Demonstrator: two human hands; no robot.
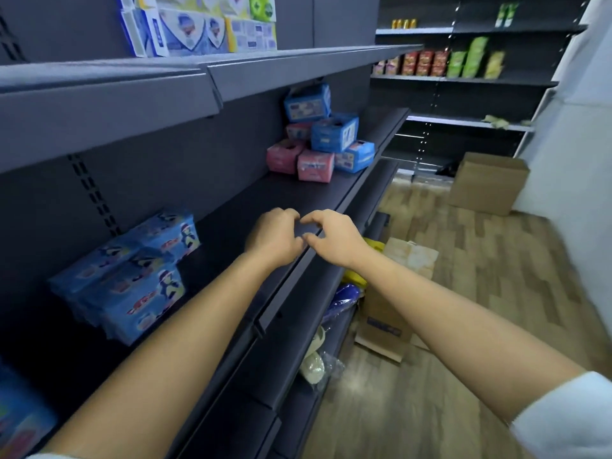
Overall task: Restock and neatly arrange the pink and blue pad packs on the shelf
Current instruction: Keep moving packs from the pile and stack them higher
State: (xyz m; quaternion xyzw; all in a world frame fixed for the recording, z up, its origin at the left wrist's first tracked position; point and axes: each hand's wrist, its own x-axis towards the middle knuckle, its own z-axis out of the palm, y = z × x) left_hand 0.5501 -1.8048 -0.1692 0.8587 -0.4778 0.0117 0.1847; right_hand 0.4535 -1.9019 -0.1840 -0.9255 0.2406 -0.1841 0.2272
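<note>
Head view showed the left hand (273, 240) and right hand (331, 238) side by side over the front edge of the dark shelf (298, 190), fingers curled, fingertips nearly touching, holding nothing. Farther along that shelf lay a loose heap of pink pad packs (299, 160) and blue pad packs (332, 132), well apart from both hands. A cardboard box (488, 183) stood on the floor.

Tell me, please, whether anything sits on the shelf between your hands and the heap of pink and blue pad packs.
Nothing visible does. Both the left hand and right hand are empty, and the shelf is bare up to the pink and blue pad packs.
</note>
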